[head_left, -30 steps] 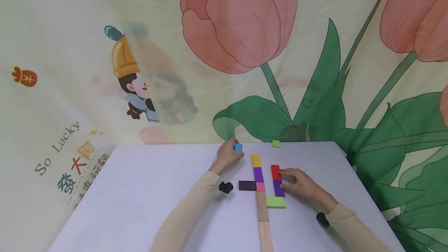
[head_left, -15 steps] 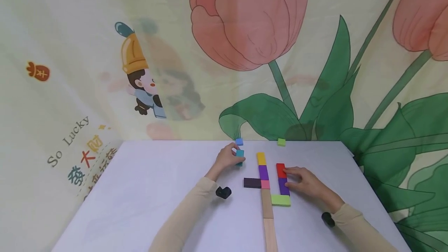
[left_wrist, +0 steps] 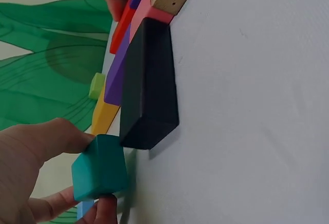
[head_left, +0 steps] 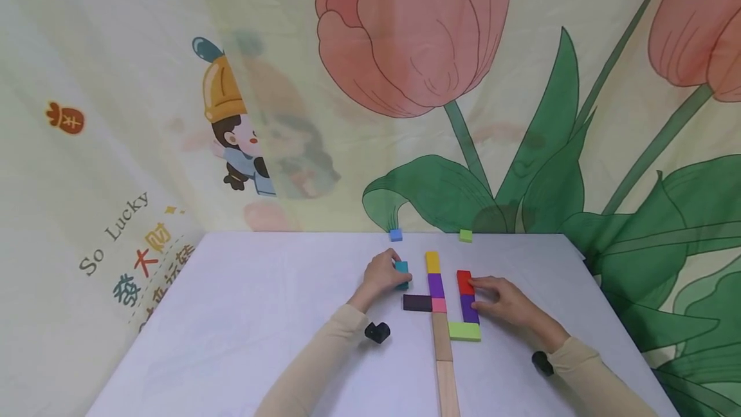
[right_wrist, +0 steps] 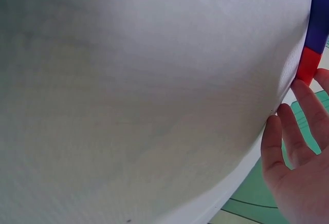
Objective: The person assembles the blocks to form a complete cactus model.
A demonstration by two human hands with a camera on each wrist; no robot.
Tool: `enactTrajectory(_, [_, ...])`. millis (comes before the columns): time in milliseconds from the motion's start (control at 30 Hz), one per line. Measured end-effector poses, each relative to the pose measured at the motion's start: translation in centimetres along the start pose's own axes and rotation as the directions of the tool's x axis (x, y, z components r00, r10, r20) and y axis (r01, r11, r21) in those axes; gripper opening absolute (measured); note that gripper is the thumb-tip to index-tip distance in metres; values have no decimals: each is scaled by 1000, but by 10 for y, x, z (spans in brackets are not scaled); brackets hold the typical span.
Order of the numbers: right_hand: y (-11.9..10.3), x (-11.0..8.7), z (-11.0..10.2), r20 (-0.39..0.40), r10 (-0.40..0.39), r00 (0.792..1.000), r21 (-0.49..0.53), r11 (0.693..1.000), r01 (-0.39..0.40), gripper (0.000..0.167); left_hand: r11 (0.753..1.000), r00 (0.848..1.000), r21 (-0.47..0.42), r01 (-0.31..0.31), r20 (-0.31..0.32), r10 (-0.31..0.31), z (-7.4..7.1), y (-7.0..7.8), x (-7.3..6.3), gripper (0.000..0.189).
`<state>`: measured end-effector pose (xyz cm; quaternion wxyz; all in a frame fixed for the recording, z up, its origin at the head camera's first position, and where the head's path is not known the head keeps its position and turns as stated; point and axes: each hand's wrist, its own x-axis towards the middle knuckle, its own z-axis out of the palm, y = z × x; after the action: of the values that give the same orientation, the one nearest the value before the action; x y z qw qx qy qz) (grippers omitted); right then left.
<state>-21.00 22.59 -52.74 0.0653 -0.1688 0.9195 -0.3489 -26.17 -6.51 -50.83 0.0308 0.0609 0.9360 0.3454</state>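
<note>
My left hand (head_left: 379, 277) pinches a teal block (left_wrist: 100, 167) between thumb and fingertips. It is held just left of the purple and yellow blocks, close to the end of a dark block (left_wrist: 149, 85). My right hand (head_left: 509, 304) rests at the right side of a red block (head_left: 464, 282) and a dark purple block (head_left: 469, 309), its extended fingertips touching them. These two stand in line above a light green block (head_left: 464, 331). A column runs from a yellow block (head_left: 433, 262) through a purple block (head_left: 436, 286) and a pink block (head_left: 439, 305) to wooden blocks (head_left: 442, 336).
At the far table edge sit a small blue block (head_left: 396, 235) and a small green block (head_left: 466, 235). Behind the white table (head_left: 260, 327) hangs a printed cloth (head_left: 289, 82) with tulips. A black wrist device (head_left: 377, 332) is beside the left sleeve.
My left hand has drawn the teal block away from the far edge, nearer to me and rightward toward the column. The small blue block is now uncovered behind. My right hand stays at the red and purple blocks.
</note>
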Motion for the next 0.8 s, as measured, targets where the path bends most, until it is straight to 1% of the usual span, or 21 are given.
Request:
enactTrajectory(133, [-1, 0, 0, 6, -10, 1000, 10, 1000, 10, 57, 1000, 1000, 19, -10, -12, 10, 3, 0, -2, 38])
enactTrajectory(367, [-1, -1, 0, 11, 6, 1000, 16, 1000, -6, 57, 999, 1000, 50, -11, -19, 12, 7, -1, -6, 40])
enactTrajectory(633, [2, 0, 0, 11, 6, 1000, 19, 1000, -7, 57, 997, 999, 69, -34, -25, 36, 10, -1, -8, 41])
enactTrajectory(800, [3, -1, 1, 7, 5, 1000, 24, 1000, -6, 57, 997, 998, 63, -44, -35, 47, 11, 0, -10, 41])
